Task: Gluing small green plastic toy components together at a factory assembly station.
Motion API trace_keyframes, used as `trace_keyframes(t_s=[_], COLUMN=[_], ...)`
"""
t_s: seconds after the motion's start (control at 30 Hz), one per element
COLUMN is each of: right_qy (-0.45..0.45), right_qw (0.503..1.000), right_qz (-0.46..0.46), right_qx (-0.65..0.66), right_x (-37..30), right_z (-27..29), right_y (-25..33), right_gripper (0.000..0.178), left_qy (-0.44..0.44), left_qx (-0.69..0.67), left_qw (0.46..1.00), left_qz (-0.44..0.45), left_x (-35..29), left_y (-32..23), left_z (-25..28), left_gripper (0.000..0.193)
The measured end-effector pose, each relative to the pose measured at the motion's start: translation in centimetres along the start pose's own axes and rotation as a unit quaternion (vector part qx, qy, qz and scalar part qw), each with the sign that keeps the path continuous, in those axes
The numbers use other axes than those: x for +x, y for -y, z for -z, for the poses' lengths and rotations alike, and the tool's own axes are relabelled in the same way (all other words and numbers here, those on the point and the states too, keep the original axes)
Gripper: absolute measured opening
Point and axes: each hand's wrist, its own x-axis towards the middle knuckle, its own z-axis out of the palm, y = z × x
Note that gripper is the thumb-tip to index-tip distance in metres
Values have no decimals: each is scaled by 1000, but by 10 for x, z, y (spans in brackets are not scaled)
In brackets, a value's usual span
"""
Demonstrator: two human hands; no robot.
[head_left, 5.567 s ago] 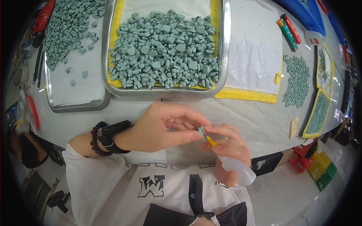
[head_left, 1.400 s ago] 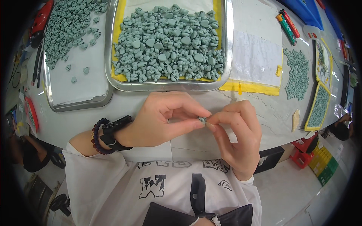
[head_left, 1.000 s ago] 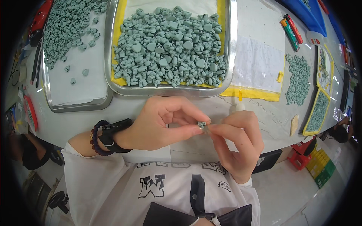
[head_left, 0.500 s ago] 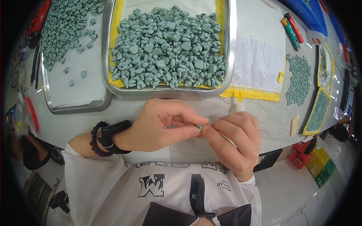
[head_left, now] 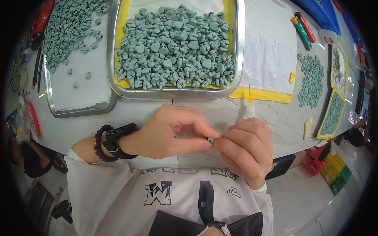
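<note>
A small grey-green piece is pinched between the thumb and forefinger of my left hand, which is closed on it. My right hand is also closed, its thumb and forefinger tips meeting the piece from the right. A white squeeze bottle with a yellow needle tip sticks out beyond the right hand's knuckles, the needle pointing away from me; its lower part is hidden in that hand. Just beyond both hands, a metal tray holds a heap of similar grey-green, stone-like pieces.
A second tray with smaller pieces lies at the left. To the right are a yellow-edged sheet, green and red box cutters, a patch of tiny pieces and a yellow-rimmed tray. A blue bin stands far right.
Both hands have shifted slightly toward me relative to the tray, and the small piece between the fingertips has turned and sits a little lower. The grips stay closed.
</note>
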Motion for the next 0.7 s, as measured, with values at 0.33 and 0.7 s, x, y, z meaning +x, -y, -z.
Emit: trace_keyframes(t_s=[0.33, 0.7], right_qy=[-42, -19], right_qw=[999, 992], right_qz=[-18, -32], right_qx=[26, 117], right_x=[-5, -7], right_z=[-6, -4], right_y=[0, -6], right_gripper=[29, 28], left_qy=[-8, 10], left_qx=[-27, 64], left_qw=[1000, 997], left_qz=[-4, -44], left_x=[0, 0], left_y=[-1, -5], left_z=[-2, -1], left_gripper=[25, 27])
